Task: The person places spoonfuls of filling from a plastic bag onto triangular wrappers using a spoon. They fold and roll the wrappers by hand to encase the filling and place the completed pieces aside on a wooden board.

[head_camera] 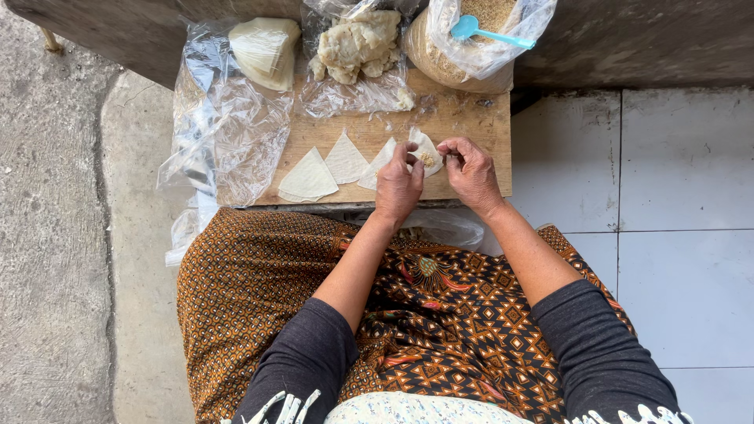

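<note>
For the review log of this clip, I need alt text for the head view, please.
Seen from above, the left hand and right hand hold a filled wrapper over a wooden board. Three flat wrappers lie on the board, with bags of dough and crumbs beyond.

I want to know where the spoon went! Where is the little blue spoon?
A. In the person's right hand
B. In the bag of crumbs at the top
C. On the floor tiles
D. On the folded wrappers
B: the blue spoon sticks out of the clear bag of crumbs at the far edge of the wooden board, well away from both hands, which are on a filled wrapper.
</note>
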